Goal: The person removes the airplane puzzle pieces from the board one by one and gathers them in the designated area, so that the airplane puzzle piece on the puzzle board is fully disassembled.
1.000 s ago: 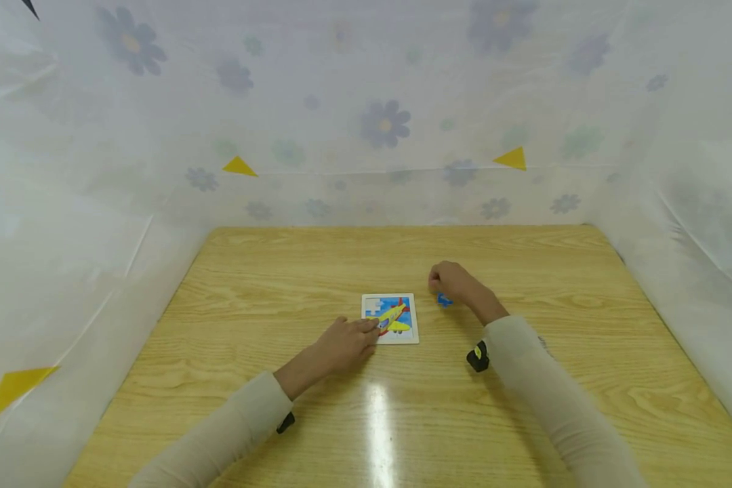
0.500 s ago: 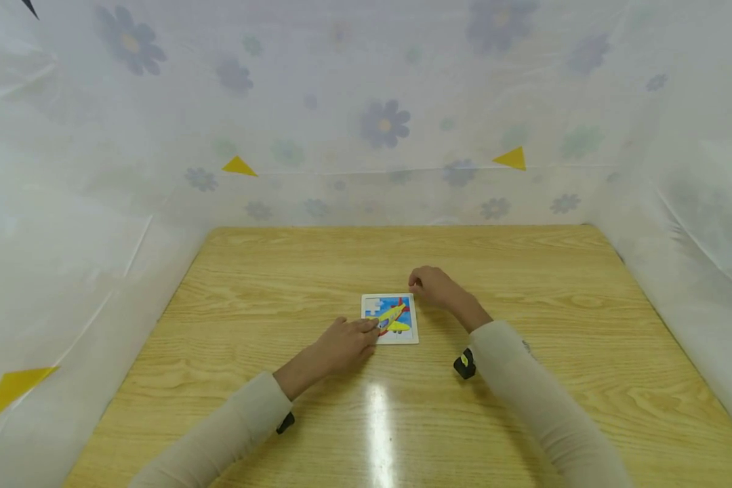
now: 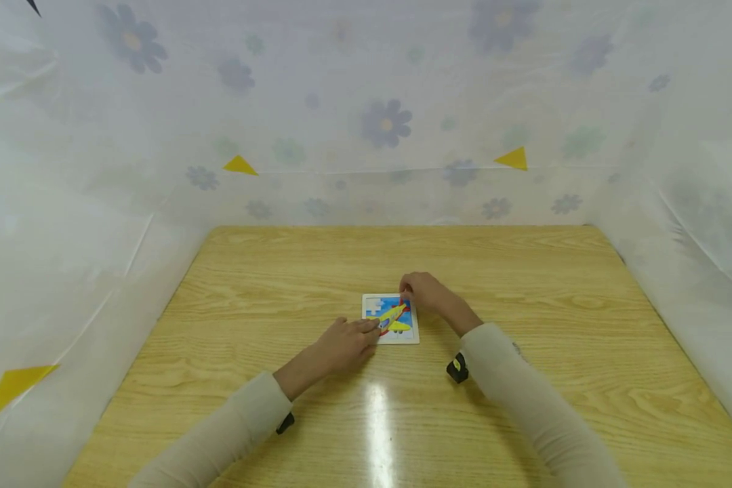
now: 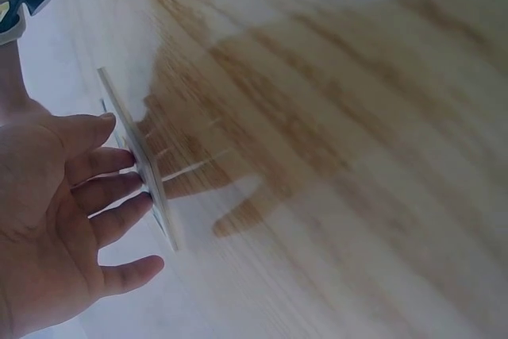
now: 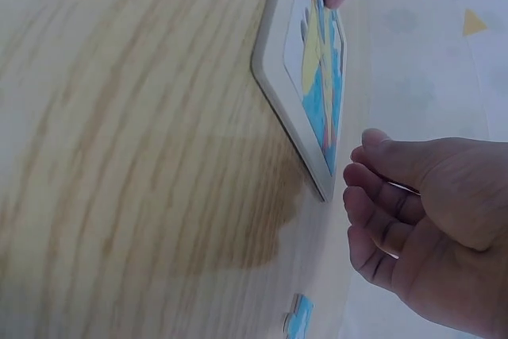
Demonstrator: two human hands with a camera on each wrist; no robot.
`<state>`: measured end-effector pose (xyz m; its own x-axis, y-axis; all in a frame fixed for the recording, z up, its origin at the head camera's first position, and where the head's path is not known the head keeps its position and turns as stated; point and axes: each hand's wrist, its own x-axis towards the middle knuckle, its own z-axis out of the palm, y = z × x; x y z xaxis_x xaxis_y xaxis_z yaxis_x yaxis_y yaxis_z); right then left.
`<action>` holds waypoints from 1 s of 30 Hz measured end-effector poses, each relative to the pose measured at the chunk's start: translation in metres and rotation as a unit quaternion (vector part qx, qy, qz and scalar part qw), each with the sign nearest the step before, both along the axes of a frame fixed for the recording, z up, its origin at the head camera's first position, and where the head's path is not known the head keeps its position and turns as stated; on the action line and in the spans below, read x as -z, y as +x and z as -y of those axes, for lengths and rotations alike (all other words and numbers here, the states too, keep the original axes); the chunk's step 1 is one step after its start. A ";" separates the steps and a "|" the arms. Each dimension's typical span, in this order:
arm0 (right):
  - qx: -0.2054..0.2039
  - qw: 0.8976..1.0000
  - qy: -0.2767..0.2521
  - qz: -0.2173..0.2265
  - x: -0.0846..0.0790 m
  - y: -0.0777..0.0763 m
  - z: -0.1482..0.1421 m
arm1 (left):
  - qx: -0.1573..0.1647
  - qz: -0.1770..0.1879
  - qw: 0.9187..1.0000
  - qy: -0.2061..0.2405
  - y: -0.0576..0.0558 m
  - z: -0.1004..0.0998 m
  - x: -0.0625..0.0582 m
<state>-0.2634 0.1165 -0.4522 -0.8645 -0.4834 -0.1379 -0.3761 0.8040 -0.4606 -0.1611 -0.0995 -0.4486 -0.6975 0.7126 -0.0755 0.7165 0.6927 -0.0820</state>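
Observation:
A square jigsaw puzzle [image 3: 407, 333] in a white frame lies flat on the table and shows a yellow and red airplane on blue. Its upper left part has a pale gap. My left hand [image 3: 344, 342] rests its extended fingertips on the puzzle's left side. At the upper right corner is my right hand [image 3: 428, 291], fingers bent and thumb near the index fingertip. Whether something thin is between those fingertips is hidden. In the right wrist view a loose blue puzzle piece [image 5: 298, 320] lies on the table, below that hand; in the head view it is out of sight.
The wood-grain table [image 3: 268, 271] stretches around the puzzle on all sides. White curtains with flowers [image 3: 385, 125] and yellow triangles [image 3: 512, 159] enclose the far and side edges. A black camera [image 3: 457, 368] is strapped at the right wrist.
My right hand has moved left, from beside the loose blue piece to the puzzle's upper right corner. The left hand and the puzzle have stayed in place.

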 end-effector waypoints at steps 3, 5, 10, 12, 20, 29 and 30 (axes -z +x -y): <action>-0.002 1.000 0.005 0.004 0.000 0.002 0.003 | 0.000 0.002 1.000 -0.001 0.000 0.000 0.000; 0.000 1.000 0.004 0.008 0.000 0.004 0.005 | 0.001 0.002 1.000 -0.001 0.000 0.000 0.000; -0.004 1.000 -0.001 0.012 -0.001 0.005 0.008 | 0.007 -0.003 1.000 0.004 0.000 0.001 0.001; -0.008 1.000 -0.004 0.013 -0.001 0.005 0.009 | 0.007 0.001 1.000 0.007 -0.001 0.001 0.002; -0.017 1.000 -0.002 0.005 0.005 0.005 0.011 | 0.002 0.015 1.000 0.016 -0.001 0.001 0.004; -0.016 1.000 0.005 0.008 0.010 0.004 0.014 | 0.011 0.006 1.000 0.019 -0.002 0.001 0.002; -0.014 1.000 0.005 0.011 0.009 0.004 0.014 | 0.013 0.004 1.000 0.021 -0.002 0.001 0.002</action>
